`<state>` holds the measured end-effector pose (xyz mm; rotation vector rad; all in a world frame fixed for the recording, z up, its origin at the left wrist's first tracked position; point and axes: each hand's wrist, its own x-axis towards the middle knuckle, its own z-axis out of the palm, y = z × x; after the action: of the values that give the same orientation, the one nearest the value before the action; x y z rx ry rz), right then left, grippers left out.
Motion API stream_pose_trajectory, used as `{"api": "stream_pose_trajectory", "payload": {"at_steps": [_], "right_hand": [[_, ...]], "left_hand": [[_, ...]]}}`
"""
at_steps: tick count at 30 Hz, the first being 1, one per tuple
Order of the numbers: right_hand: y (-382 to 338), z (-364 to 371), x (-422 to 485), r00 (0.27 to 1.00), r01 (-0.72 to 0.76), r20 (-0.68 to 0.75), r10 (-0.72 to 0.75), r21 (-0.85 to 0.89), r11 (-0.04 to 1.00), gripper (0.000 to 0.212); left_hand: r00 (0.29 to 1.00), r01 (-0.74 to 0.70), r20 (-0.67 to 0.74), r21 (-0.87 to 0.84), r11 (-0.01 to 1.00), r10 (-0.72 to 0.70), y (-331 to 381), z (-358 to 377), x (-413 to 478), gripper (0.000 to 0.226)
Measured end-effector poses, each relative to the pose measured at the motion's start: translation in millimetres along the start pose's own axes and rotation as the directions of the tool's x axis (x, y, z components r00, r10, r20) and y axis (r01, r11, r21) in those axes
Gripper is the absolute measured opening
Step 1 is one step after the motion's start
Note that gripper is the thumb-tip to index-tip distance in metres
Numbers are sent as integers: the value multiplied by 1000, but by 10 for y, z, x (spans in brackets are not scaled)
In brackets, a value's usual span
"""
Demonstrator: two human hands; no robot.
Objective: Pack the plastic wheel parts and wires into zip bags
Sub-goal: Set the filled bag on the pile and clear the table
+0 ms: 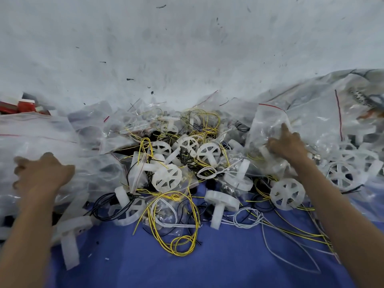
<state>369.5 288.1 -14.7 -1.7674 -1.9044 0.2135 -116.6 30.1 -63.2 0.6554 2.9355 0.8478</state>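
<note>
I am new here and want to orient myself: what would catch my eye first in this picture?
First, the tangled heap of white plastic wheels and yellow, black and white wires in the middle, spilling onto the blue cloth. Next, the right hand at the right, holding a clear zip bag with a red strip. The left hand rests on a pile of clear bags at the left.

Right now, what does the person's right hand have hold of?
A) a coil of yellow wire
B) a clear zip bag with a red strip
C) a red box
B: the right hand holds a clear zip bag, its red strip showing along the top.
</note>
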Motion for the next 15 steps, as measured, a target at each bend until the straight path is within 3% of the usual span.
{"api": "stream_pose_trajectory", "payload": {"at_steps": [2,5,7,12,15], "right_hand": [[51,-38,11,1000,0,21,1,-12,1000,61],[47,41,-60,996,35,82,-20,-190,981,54],[2,123,-114,997,-48,59,59,-172,984,60],[-141,3,-143,987,-136,-110,116,-195,971,52],[-396,-178,-214,938,-109,-333,97,-19,994,52]], "left_hand": [[1000,28,-3,-34,999,-28,-94,59,112,62],[997,66,36,-80,995,-64,-245,159,231,47],[998,64,17,-160,985,-62,-249,116,207,41],[979,-69,-203,-380,922,-10,-16,-241,-105,36],[923,-190,-385,-398,898,25,257,-424,-404,33]]}}
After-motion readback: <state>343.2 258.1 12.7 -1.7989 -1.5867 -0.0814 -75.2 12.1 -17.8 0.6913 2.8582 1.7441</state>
